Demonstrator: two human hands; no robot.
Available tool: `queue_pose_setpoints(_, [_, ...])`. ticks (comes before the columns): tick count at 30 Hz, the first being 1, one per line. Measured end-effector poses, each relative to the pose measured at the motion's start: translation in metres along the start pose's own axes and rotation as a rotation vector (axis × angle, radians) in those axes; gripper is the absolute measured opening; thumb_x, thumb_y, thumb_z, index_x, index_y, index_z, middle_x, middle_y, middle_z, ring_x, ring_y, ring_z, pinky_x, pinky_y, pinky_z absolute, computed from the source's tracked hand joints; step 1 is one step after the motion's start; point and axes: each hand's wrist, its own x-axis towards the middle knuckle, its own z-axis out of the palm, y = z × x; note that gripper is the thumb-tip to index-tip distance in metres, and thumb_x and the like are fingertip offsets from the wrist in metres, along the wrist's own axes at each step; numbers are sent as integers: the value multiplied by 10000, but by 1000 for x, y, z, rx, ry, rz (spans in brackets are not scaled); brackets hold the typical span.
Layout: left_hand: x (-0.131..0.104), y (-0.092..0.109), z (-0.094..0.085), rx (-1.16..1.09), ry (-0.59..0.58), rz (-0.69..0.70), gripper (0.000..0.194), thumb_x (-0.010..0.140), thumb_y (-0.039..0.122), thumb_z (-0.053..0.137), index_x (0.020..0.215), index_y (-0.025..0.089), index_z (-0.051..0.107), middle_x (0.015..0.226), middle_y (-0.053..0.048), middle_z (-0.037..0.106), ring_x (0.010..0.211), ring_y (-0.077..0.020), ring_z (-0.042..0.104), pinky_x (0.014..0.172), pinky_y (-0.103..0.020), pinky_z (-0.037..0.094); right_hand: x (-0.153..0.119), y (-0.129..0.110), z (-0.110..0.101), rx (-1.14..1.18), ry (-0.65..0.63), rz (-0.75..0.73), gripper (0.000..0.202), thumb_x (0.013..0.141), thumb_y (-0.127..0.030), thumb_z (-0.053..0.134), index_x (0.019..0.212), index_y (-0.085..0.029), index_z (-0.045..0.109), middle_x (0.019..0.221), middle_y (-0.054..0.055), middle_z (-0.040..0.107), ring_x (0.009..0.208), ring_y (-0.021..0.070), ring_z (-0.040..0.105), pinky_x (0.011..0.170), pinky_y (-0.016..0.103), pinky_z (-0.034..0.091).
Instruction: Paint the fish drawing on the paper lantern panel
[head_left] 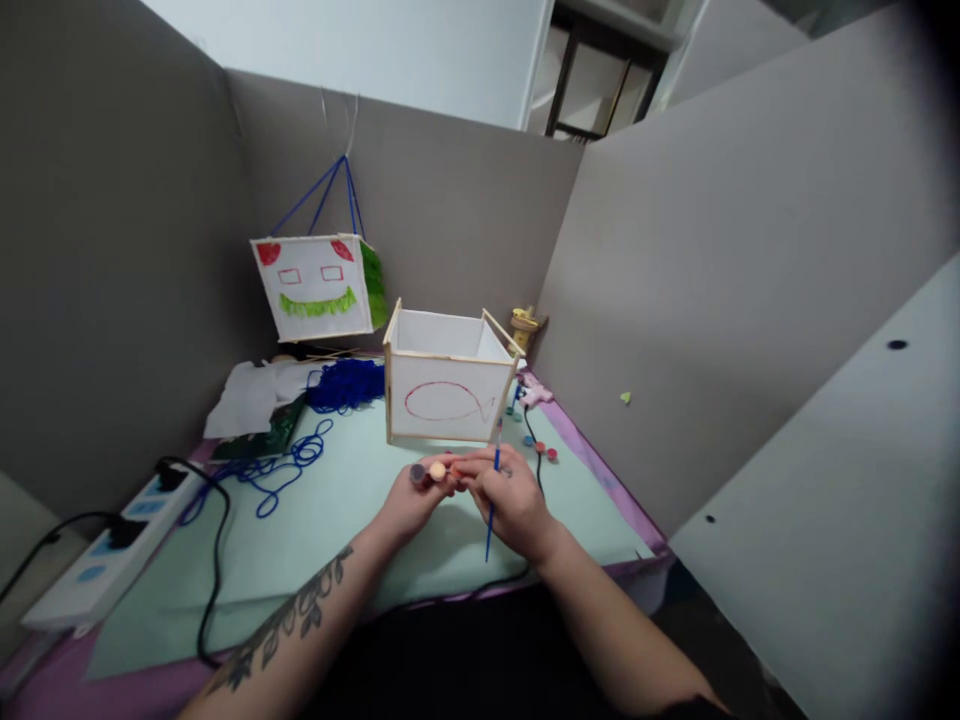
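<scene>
My left hand [405, 508] is closed around a strip of small paint pots [437, 472], with a dark one and a peach one showing at its left end. My right hand [523, 508] meets the other end of the strip, its fingers bent at the pots. A thin blue paintbrush [490, 530] is gripped in that same hand, bristles pointing up. Just beyond both hands stands a white paper lantern [442, 368] with a wooden stick frame and an open top. A fish outline in red is drawn on its front panel. My fingers partly hide the pots.
A painted lantern [319, 285] hangs by blue cords at the back left. Blue yarn [346, 385] lies below it. At left is a power strip [112, 550] with black cables. More paint pots [540, 447] and a pink glue gun [535, 390] lie right. Grey partitions [720, 250] enclose the table.
</scene>
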Motion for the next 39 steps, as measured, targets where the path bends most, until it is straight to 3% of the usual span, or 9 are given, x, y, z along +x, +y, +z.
queue_pose_setpoints(4, [3,-8,0,110,49,-10,385,762,465,596,957,139,663,862,-85,700,757,-191,631,680,-289,502,-13,7,12,-83,-55,-3,150,870,-117,476,902,-184,607,947,81,695,870,169,628,801,314,494])
queue_pose_setpoints(8, [9,-22,-3,211,51,-37,354,776,445,555,913,142,679,942,-106,703,869,-232,644,734,-306,509,-24,15,31,-182,-126,11,184,891,-129,451,787,-160,600,732,75,653,730,171,599,716,310,495])
queue_pose_setpoints(11, [11,-29,-7,257,90,-77,378,750,434,570,951,135,683,957,-113,709,922,-264,642,773,-334,506,-28,19,44,-203,-148,45,229,904,-135,419,755,-166,590,697,56,622,702,159,575,723,303,486])
queue_pose_setpoints(15, [13,-28,-9,231,118,-112,407,694,442,613,931,122,696,1013,-134,703,940,-287,643,835,-379,491,-30,21,53,-220,-123,58,236,906,-148,399,754,-168,578,691,53,606,699,157,556,735,292,476])
queue_pose_setpoints(21, [13,-18,-7,186,154,-106,355,630,487,665,720,145,704,1011,-137,704,974,-292,635,907,-404,456,-35,26,58,-191,-146,115,229,896,-130,388,752,-171,561,656,38,591,661,149,543,720,277,459])
queue_pose_setpoints(28, [14,-21,-7,221,119,-177,392,627,509,651,700,127,704,747,-94,713,769,-242,628,712,-309,468,-45,33,66,-148,-198,200,159,901,-179,426,825,-178,565,692,46,621,691,163,574,687,265,448])
queue_pose_setpoints(32, [14,-31,-9,323,136,-224,411,664,518,596,571,120,640,539,-31,599,545,-147,508,532,-239,366,-46,33,70,-133,-232,312,164,893,-196,445,754,-192,531,646,19,584,628,148,554,615,235,416])
queue_pose_setpoints(39, [15,-33,-6,311,156,-226,426,665,524,578,542,118,607,490,-2,518,499,-112,430,507,-224,301,-46,32,73,-80,-201,436,166,851,-179,485,686,-199,493,606,-11,555,590,122,533,591,207,384])
